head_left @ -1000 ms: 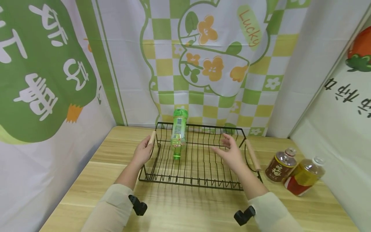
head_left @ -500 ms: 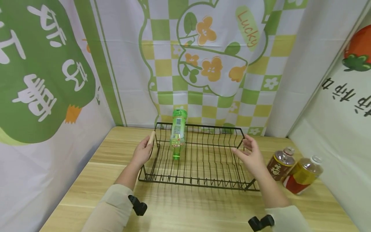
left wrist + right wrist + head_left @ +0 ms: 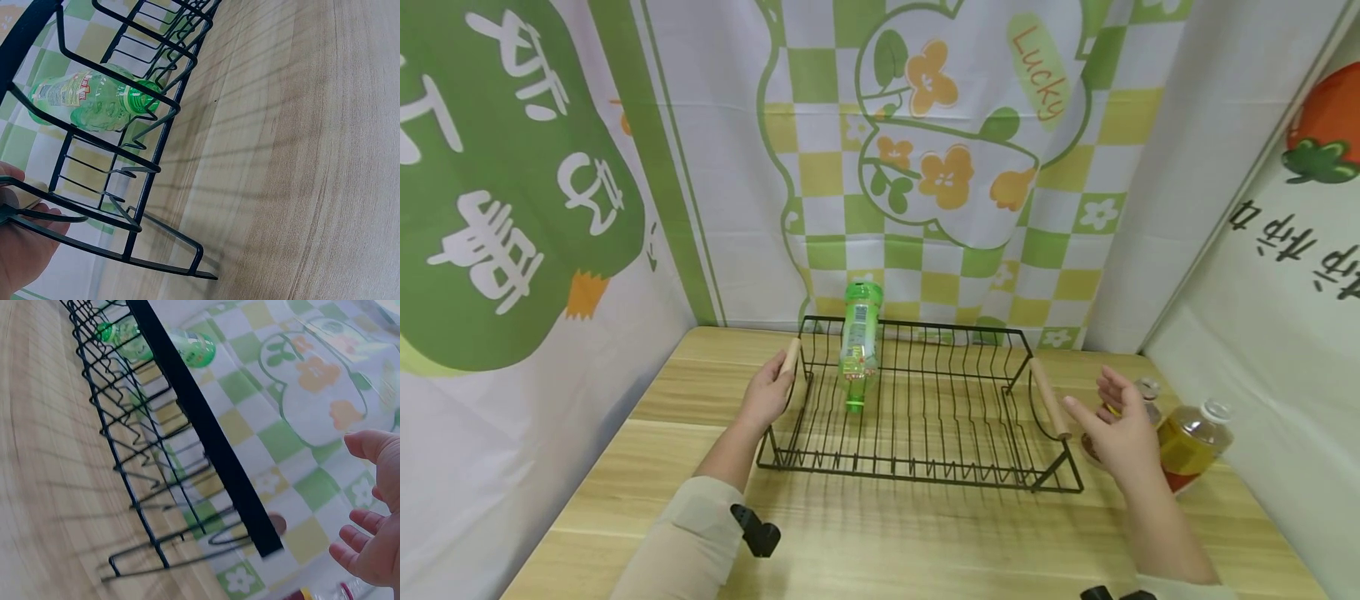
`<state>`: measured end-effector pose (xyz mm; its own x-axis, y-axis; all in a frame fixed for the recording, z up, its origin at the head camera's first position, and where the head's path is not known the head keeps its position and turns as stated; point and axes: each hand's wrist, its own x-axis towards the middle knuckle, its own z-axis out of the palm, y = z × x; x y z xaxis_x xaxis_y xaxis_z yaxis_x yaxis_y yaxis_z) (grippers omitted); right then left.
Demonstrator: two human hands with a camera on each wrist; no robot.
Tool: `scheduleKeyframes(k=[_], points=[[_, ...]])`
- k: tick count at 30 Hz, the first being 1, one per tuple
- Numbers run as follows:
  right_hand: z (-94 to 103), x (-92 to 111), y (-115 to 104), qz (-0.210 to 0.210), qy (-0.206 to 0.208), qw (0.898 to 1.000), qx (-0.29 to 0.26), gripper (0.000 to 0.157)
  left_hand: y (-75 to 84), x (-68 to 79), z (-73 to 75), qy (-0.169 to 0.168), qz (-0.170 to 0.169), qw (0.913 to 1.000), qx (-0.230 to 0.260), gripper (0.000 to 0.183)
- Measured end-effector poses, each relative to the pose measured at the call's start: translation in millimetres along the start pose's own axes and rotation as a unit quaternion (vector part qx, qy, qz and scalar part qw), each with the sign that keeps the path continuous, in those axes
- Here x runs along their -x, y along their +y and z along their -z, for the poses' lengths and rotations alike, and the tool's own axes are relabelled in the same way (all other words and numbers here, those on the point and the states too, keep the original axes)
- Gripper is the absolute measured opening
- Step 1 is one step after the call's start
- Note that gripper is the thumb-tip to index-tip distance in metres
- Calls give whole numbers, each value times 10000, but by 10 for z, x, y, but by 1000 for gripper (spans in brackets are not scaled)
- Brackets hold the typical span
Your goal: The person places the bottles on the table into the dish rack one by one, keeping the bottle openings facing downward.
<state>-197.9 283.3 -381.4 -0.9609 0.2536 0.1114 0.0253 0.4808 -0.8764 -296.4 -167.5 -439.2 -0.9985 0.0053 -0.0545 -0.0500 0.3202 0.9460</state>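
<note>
A black wire dish rack (image 3: 917, 478) with two wooden handles stands on the table. My left hand (image 3: 767, 392) holds the rack's left handle (image 3: 792, 356); in the left wrist view its fingers curl round the wood. Inside the rack, toward the left, lies a green plastic bottle (image 3: 860, 342), neck toward me and base against the back rail. My right hand (image 3: 1122, 429) is raised right of the right handle (image 3: 1049, 400), fingers apart and nothing held. It partly hides a brown-labelled bottle (image 3: 1148, 388); whether they touch I cannot tell. A yellow-and-red-labelled bottle (image 3: 1191, 446) stands just beyond.
Under everything is a light wooden table (image 3: 880, 542). A checked, flowered cloth (image 3: 940, 275) hangs close behind the rack. More printed cloth walls the left side (image 3: 625, 400) and the right side (image 3: 1262, 375).
My right hand has moved right, from above the rack's interior, past the right handle, to the brown-labelled bottle's side. My left hand keeps its hold, and the green bottle stays put.
</note>
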Motion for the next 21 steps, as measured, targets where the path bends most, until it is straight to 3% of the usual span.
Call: scheduleKeyframes(k=[9,14,21], points=[[278,68,197,-432,789,9958,149,81,-12,0,10,-3,17,10000,-72,57],[444,76,311,-856,1538,9844,83,77,-13,8,1,35,5,10000,-72,57],[634,129,450,-1228,2146,9688,-182,74,-9,14,-22,104,37,9999,-103,57]])
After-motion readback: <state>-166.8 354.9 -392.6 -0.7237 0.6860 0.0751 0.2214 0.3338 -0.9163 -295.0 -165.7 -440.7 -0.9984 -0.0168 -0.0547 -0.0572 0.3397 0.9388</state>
